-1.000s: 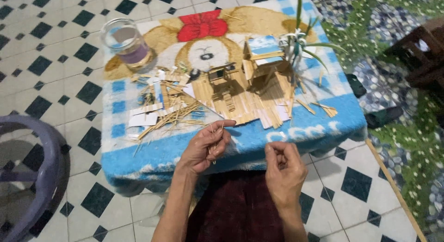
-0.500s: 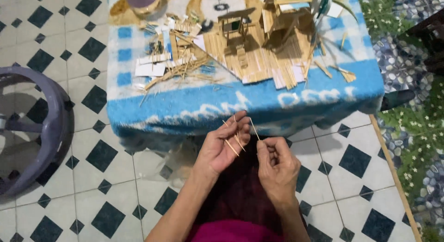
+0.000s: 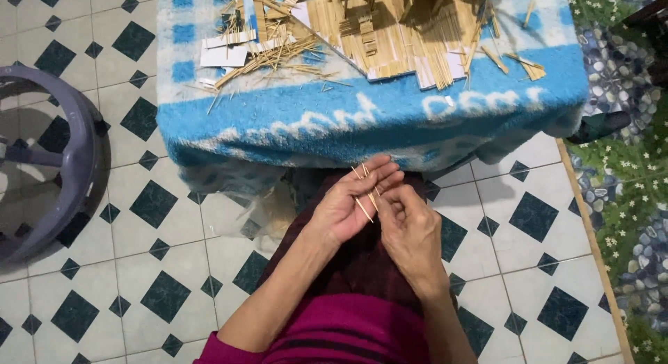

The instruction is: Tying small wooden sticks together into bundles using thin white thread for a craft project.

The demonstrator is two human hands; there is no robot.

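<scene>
My left hand (image 3: 351, 200) lies palm up over my lap with several thin wooden sticks (image 3: 363, 197) resting across its fingers. My right hand (image 3: 410, 228) is beside it, fingertips pinching at those sticks. Both hands hover just below the front edge of a low table draped in a blue and white towel (image 3: 299, 127). On the towel stands a flat stick-built model base (image 3: 403, 47) and a loose pile of sticks (image 3: 268, 54) with white paper scraps (image 3: 223, 54).
A purple plastic stool (image 3: 42, 155) stands at the left on the white and dark diamond-tiled floor (image 3: 174, 267). At the right runs a pebble-and-flower patterned mat (image 3: 626, 197). My dark maroon skirt and magenta top fill the bottom centre.
My view has tilted down, so the table slid up the frame. Both hands pulled back from the table toward my lap, and they came together around the sticks.
</scene>
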